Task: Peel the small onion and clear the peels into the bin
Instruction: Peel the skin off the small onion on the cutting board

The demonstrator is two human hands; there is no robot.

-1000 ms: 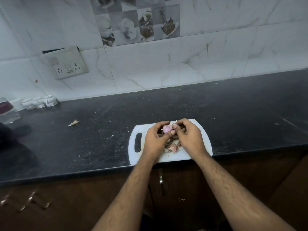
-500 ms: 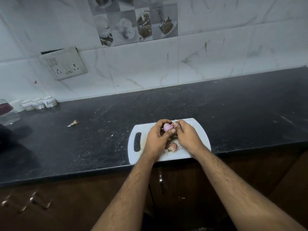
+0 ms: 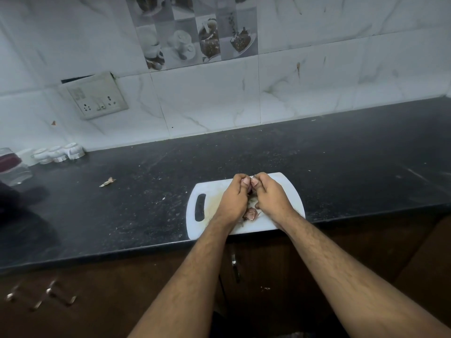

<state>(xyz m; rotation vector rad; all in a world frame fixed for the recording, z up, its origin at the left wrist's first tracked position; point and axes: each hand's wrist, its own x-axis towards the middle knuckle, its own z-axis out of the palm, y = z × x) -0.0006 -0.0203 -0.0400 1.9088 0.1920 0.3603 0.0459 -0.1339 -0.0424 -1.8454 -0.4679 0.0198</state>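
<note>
Both hands meet over a white cutting board point(image 3: 288, 189) at the counter's front edge. My left hand point(image 3: 233, 198) is curled around the small onion point(image 3: 249, 189), which is almost fully hidden between the fingers; only a dark sliver shows. My right hand point(image 3: 271, 197) presses against it thumb to thumb, pinching at the onion or its skin. A pile of pinkish onion peels point(image 3: 251, 214) lies on the board just below the hands. No bin is in view.
The black stone counter point(image 3: 146, 203) has one stray peel point(image 3: 107, 182) at the left. Small white cups point(image 3: 58, 153) and a glass jar point(image 3: 12, 167) stand at the back left. A switch panel point(image 3: 95, 98) hangs on the tiled wall. Brown cabinet doors are below.
The pink onion showed between my fingertips before; now both hands have closed tighter together and cover it. The hands stay over the board.
</note>
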